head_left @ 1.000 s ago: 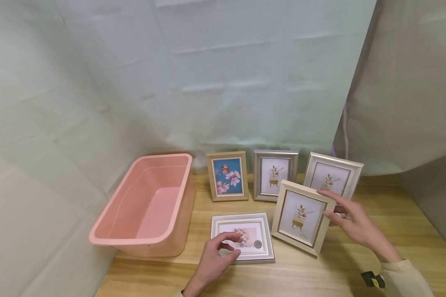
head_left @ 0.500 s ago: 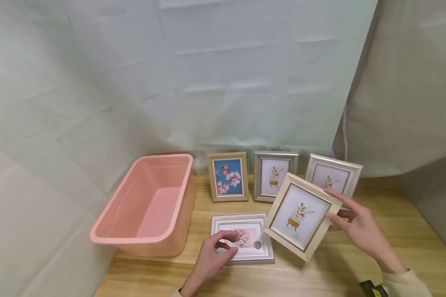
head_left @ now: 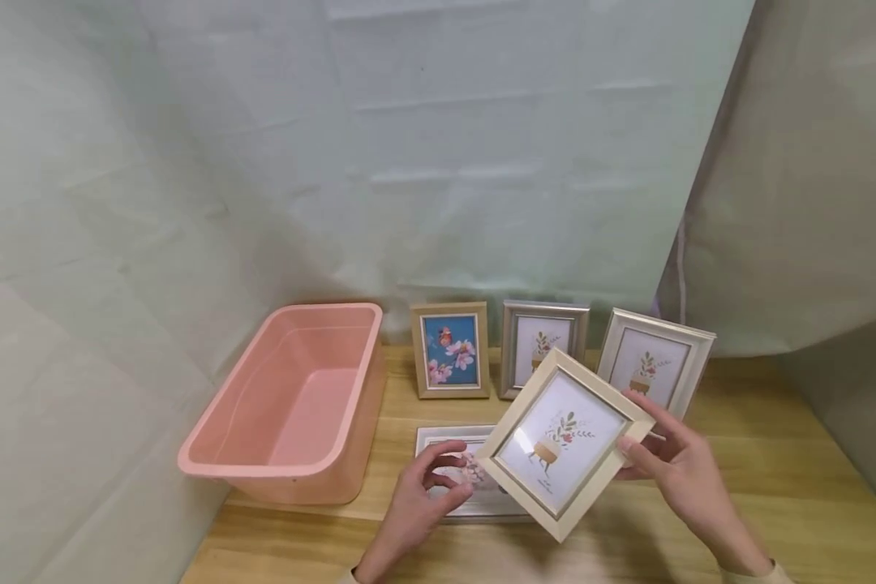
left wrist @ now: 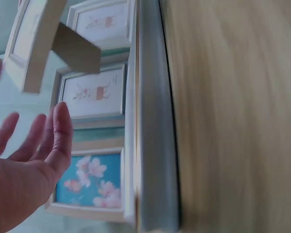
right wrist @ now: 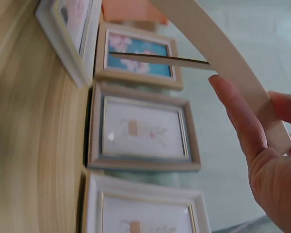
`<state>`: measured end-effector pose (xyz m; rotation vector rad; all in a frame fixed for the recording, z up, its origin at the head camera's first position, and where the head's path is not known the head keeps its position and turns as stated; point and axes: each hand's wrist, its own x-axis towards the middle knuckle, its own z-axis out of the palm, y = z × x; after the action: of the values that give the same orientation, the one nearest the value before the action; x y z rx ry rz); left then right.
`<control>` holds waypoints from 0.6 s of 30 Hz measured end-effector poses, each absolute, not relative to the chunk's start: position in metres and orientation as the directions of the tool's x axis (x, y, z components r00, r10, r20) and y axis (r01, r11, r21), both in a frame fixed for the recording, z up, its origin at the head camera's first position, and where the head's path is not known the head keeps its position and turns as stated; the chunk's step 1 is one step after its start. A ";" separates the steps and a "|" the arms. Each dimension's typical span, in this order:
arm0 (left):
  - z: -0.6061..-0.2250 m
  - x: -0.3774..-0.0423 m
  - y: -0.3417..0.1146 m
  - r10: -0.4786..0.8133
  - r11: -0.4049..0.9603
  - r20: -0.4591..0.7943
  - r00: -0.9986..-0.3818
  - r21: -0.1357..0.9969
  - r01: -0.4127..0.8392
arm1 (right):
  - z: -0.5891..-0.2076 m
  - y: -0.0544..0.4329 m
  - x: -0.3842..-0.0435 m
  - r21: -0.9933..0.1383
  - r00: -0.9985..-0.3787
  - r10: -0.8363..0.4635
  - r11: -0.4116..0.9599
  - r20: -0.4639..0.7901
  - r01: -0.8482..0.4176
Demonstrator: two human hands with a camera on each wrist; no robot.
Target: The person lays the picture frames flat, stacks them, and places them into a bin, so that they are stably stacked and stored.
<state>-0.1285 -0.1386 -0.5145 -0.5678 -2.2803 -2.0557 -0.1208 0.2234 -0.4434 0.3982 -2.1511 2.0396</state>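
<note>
A cream picture frame [head_left: 562,442] with a potted-plant print is held up and tilted by my right hand [head_left: 682,470], which pinches its right edge between thumb and fingers. Its stand leg [left wrist: 77,51] sticks out behind it in the left wrist view. My left hand [head_left: 419,495] hovers with loosely bent fingers just left of that frame, holding nothing. Below both lies a silver-white frame [head_left: 474,511] flat on the table, its pink blossom print partly covered by the left hand and the raised frame.
A pink plastic basin [head_left: 365,389] stands at the left. Along the back stand a light-wood frame [head_left: 450,393] with a blue flower print, a silver-grey frame [head_left: 509,349] and a whitish frame [head_left: 697,369]. Pale cloth [head_left: 482,162] hangs behind the wooden table [head_left: 759,454].
The cream frame has moved left with my right hand and turned clockwise, now covering part of the flat frame. My left hand has stayed nearly in place.
</note>
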 end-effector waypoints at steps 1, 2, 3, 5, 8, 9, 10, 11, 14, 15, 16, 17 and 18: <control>-0.515 -0.128 -0.138 0.276 0.035 0.232 -0.933 0.967 0.251 | -0.444 0.221 -0.119 -0.960 -0.959 -0.079 0.034 0.273 -0.276; -0.516 -0.129 -0.137 0.303 -0.004 0.208 -0.930 0.976 0.217 | -0.444 0.218 -0.117 -0.965 -0.964 -0.073 0.027 0.257 -0.259; -0.517 -0.129 -0.137 0.333 -0.047 0.186 -0.925 0.982 0.180 | -0.445 0.215 -0.115 -0.970 -0.968 -0.068 0.017 0.240 -0.242; -0.518 -0.130 -0.136 0.397 -0.139 0.158 -0.904 0.984 0.111 | -0.445 0.209 -0.111 -0.975 -0.973 -0.067 -0.005 0.221 -0.221; -0.521 -0.132 -0.136 0.508 -0.286 0.169 -0.845 0.958 0.019 | -0.444 0.202 -0.106 -0.976 -0.973 -0.083 -0.035 0.216 -0.214; -0.522 -0.132 -0.135 0.540 -0.328 0.177 -0.823 0.945 -0.012 | -0.444 0.200 -0.104 -0.976 -0.972 -0.092 -0.043 0.218 -0.215; -0.523 -0.133 -0.135 0.570 -0.361 0.188 -0.800 0.932 -0.038 | -0.443 0.198 -0.102 -0.974 -0.970 -0.099 -0.048 0.224 -0.220; -0.524 -0.133 -0.135 0.597 -0.393 0.202 -0.776 0.917 -0.063 | -0.443 0.197 -0.101 -0.973 -0.968 -0.105 -0.053 0.230 -0.225; -0.525 -0.132 -0.133 0.628 -0.433 0.220 -0.747 0.896 -0.100 | -0.441 0.195 -0.098 -0.968 -0.961 -0.121 -0.069 0.249 -0.242; -0.525 -0.132 -0.132 0.625 -0.439 0.222 -0.748 0.893 -0.102 | -0.440 0.195 -0.098 -0.966 -0.959 -0.123 -0.074 0.254 -0.246; -0.525 -0.132 -0.132 0.619 -0.441 0.221 -0.753 0.892 -0.100 | -0.440 0.195 -0.098 -0.966 -0.959 -0.124 -0.079 0.256 -0.248; -0.524 -0.131 -0.132 0.609 -0.443 0.219 -0.762 0.891 -0.098 | -0.440 0.195 -0.097 -0.965 -0.959 -0.122 -0.084 0.256 -0.247; -0.524 -0.131 -0.132 0.599 -0.438 0.214 -0.772 0.894 -0.092 | -0.440 0.195 -0.097 -0.965 -0.959 -0.121 -0.086 0.257 -0.247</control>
<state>-0.1312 -0.1317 -0.5241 -0.9554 -1.7730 -2.9511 -0.0974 0.1949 -0.4399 0.4174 -2.0626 2.2137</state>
